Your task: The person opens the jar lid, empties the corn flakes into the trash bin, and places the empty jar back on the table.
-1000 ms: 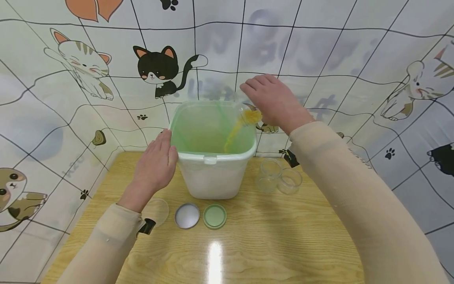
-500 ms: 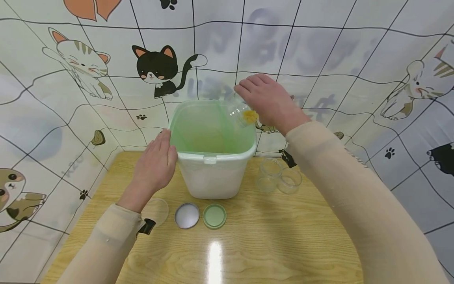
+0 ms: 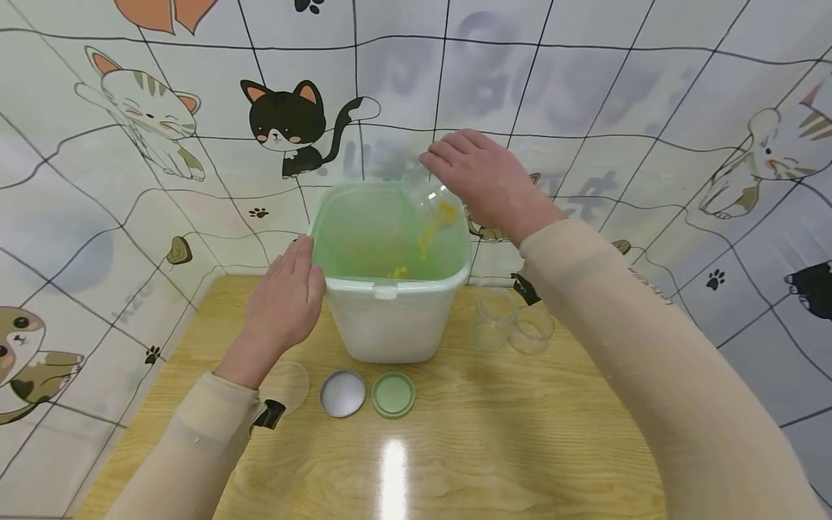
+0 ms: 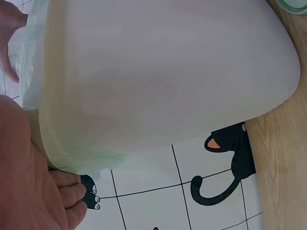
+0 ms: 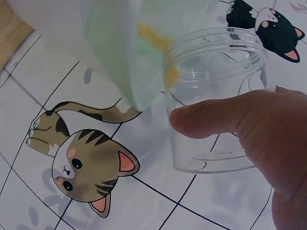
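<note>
A white bin lined with a pale green plastic bag stands near the back of the wooden table. My left hand rests on the left side of its rim, fingers straight; the left wrist view shows the fingertips against the bag's folded edge. High over the bin's right side, my right hand grips a clear jar, thumb along its side. The jar is tilted, mouth toward the bin. Soft yellow pieces fall from its mouth into the bag. The bottom of the bin is hidden from view.
Two clear open jars stand right of the bin. In front lie a clear disc-shaped lid, partly behind the left wrist, a silver lid and a green lid. A cat-print wall covering rises close behind and at both sides.
My right hand has moved slightly left and tips the jar over the bin. The thin yellow stream stopped half a second ago; now the yellow clump slides out in pieces. My left hand has stayed put.
</note>
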The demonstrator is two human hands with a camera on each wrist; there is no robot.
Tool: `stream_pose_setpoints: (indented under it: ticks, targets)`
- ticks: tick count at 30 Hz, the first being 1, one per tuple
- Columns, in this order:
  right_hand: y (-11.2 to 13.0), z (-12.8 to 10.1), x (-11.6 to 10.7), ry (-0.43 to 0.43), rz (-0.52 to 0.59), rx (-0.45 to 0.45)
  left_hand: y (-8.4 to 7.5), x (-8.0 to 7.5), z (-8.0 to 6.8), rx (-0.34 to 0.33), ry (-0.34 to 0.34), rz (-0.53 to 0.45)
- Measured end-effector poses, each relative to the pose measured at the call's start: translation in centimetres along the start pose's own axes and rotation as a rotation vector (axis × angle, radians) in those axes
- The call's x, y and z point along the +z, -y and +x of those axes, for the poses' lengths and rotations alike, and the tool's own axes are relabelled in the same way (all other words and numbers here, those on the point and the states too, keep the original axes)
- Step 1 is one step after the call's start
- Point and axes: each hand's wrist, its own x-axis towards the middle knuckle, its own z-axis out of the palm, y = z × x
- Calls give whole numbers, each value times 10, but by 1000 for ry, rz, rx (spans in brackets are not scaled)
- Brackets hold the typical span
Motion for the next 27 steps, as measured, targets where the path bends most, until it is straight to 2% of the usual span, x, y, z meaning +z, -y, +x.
stream_pose_setpoints:
  ticks: [9, 12, 17, 27]
  targets:
    - [0, 3, -4, -23, -1, -25, 0, -1, -1, -6, 7, -7]
    - [3, 4, -8, 6, -40, -61, 0, -2, 0, -5, 5, -13]
    - [9, 5, -13, -17, -86, -113, -1, -2, 0, -7, 3, -14]
    - [11, 5, -13, -2, -62, -83, -1, -1, 0, 1, -6, -10]
